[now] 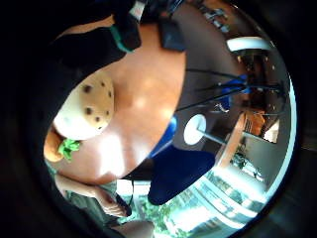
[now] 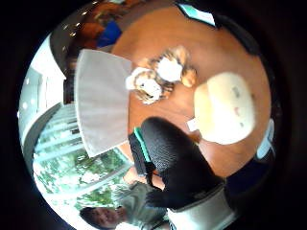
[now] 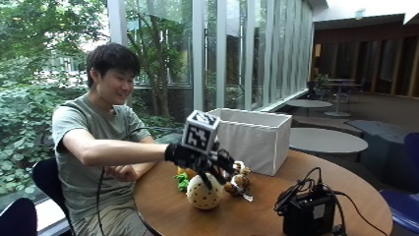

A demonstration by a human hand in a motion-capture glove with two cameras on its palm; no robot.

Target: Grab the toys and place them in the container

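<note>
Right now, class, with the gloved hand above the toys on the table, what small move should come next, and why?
Probably lower the right hand onto the cream spotted toy and close on it. The hand hovers above it holding nothing, and the toy stands on the round table, outside the white container.

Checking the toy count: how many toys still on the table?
3 visible: cream spotted plush under the gloved right hand, tiger plush beside the white container, orange-and-green toy behind the spotted one. Others may be hidden.
</note>
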